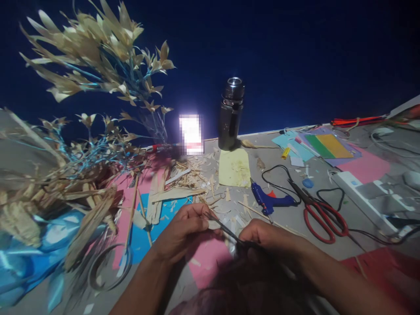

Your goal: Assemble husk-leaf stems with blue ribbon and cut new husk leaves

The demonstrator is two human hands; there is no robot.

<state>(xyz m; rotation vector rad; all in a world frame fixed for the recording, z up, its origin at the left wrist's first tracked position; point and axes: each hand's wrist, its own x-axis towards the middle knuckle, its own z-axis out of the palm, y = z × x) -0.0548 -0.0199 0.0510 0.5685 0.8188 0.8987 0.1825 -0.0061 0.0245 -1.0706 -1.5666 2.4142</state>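
Near the front middle of the table, my left hand pinches a small pale piece of corn husk between thumb and fingers. My right hand is closed around small dark scissors, whose narrow blades point up and left to the husk piece at my left fingertips. The scissors' handles are mostly hidden in shadow and by my fingers. Below both hands lies a pink sheet. Longer husk strips rest beyond my left hand, over a blue sheet.
A blue glue gun and large red-handled scissors lie to the right, beside a white power strip. Behind stand a dark flask and a bright light. Husk flowers and a tape roll are left.
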